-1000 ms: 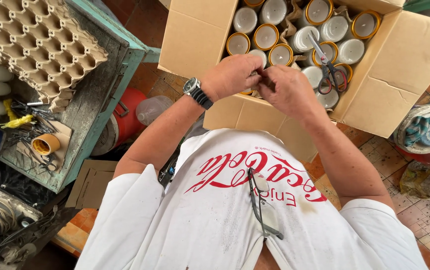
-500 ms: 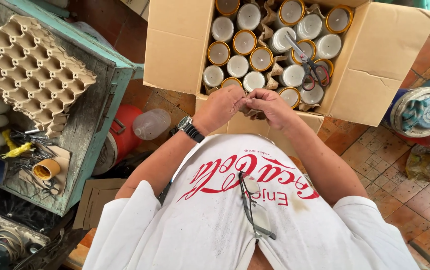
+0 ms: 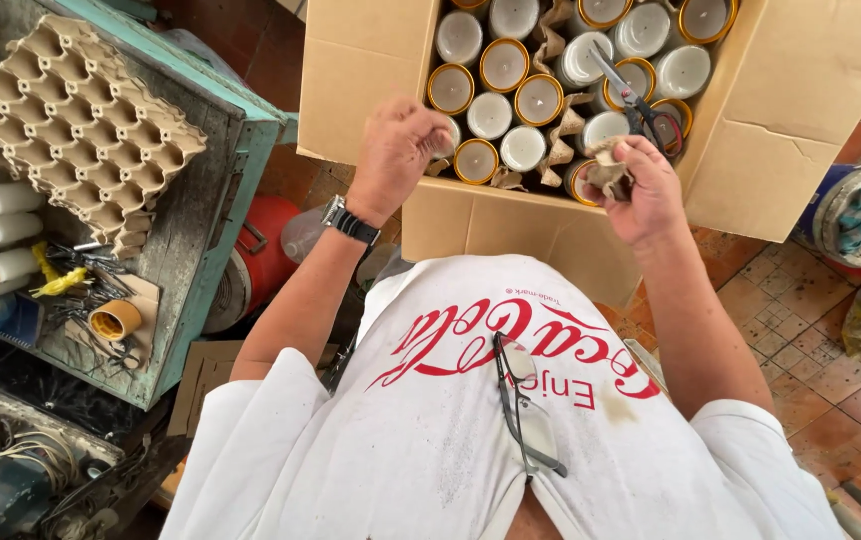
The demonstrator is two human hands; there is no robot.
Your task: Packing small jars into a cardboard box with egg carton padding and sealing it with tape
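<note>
Overhead, the left hand (image 3: 397, 150) is fisted, contents unseen; the right hand (image 3: 640, 190) clamps a crumpled brown paper scrap (image 3: 608, 172) at the near edge of a cardboard box (image 3: 360, 70) holding white, yellow-rimmed tubes (image 3: 503, 64).

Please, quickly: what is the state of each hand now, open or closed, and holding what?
Left hand: closed in a fist; what it holds cannot be told.
Right hand: closed on a crumpled brown paper piece.

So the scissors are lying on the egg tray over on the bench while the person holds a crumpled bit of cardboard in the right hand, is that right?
Not quite. The head view shows the scissors lying on top of the rolls inside the open cardboard box, not on the egg tray. The rest holds: the right hand grips a crumpled bit of cardboard.
</note>
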